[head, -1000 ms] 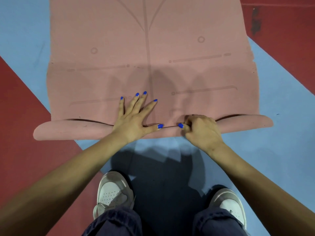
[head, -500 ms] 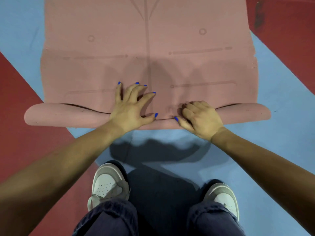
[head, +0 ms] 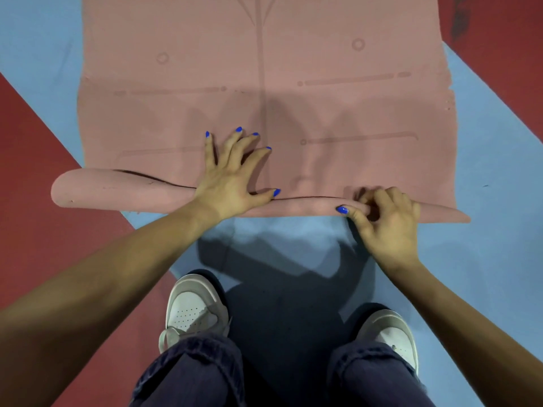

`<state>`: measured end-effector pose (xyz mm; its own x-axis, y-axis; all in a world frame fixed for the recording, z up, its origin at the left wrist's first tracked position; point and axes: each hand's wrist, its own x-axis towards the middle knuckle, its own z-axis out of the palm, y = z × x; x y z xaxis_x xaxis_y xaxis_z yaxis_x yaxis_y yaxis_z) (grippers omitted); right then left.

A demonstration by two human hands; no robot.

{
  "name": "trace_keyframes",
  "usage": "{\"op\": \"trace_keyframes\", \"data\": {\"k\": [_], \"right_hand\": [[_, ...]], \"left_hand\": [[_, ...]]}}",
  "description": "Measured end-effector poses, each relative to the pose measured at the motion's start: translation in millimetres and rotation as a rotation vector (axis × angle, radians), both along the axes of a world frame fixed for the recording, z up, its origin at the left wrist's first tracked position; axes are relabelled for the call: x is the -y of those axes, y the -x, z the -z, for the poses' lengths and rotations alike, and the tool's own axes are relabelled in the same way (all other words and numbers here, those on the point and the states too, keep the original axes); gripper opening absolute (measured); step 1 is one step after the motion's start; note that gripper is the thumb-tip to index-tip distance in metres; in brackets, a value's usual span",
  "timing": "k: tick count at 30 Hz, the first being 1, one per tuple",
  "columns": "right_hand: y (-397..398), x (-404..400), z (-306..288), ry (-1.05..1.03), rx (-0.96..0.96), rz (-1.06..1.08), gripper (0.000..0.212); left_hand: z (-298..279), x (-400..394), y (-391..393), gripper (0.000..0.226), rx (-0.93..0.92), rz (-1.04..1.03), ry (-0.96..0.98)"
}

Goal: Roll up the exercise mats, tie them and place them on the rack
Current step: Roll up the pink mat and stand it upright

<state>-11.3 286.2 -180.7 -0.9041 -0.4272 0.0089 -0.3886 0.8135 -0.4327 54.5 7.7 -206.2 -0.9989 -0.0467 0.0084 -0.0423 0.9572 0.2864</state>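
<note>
Since half a second ago: right hand (head: 388, 223) shifted outward along the rolled edge, away from the left hand (head: 229, 183), leaving a wider gap between the thumbs; right end of the roll now flattened to a thin taper, left end still puffed and rounded. Left fingers spread much as before.

Pink exercise mat (head: 264, 83) lying flat on the blue and red floor (head: 499, 171), barely started: only the near edge curled into a low roll (head: 97, 190) just ahead of two white sneakers (head: 191, 312). Long axis of the mat running straight away from the feet; axis of the roll crosswise, left to right, dipping slightly toward the right.

Left hand pressing palm-down over the roll, fingers straight and splayed onto the flat sheet. Right hand curled, fingers and thumb pinching the rolled edge.

Embossed on the mat: a centre line, circles and bars only. No readable writing or brand.
</note>
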Motion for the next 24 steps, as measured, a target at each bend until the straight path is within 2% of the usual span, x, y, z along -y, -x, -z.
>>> {"op": "trace_keyframes", "data": {"k": [3,5,7,9,11,16,20,24], "right_hand": [[11,-2,-5,0.109,0.187,-0.027,0.043],[28,4,-13,0.052,0.340,-0.052,0.038],[43,14,-19,-0.112,0.478,-0.040,0.036],[50,19,-20,-0.245,0.495,-0.017,0.037],[47,21,-18,-0.266,0.429,-0.006,0.045],[24,14,-5,-0.339,-0.108,-0.095,0.044],[18,19,2,-0.431,-0.332,-0.091,0.038],[18,18,9,-0.339,-0.468,-0.179,0.021]], "left_hand": [[1,0,-1,0.077,-0.013,0.008,0.020],[2,1,-1,0.075,-0.035,0.009,0.022],[1,1,-1,0.060,-0.105,0.018,0.015],[-1,1,-5,0.035,-0.241,0.061,0.067],[-2,0,-12,0.022,-0.345,0.149,0.137],[2,3,-20,0.024,-0.344,0.445,0.163],[3,2,-21,0.025,-0.378,0.496,0.232],[-4,3,-13,0.031,-0.377,0.536,0.211]]}}
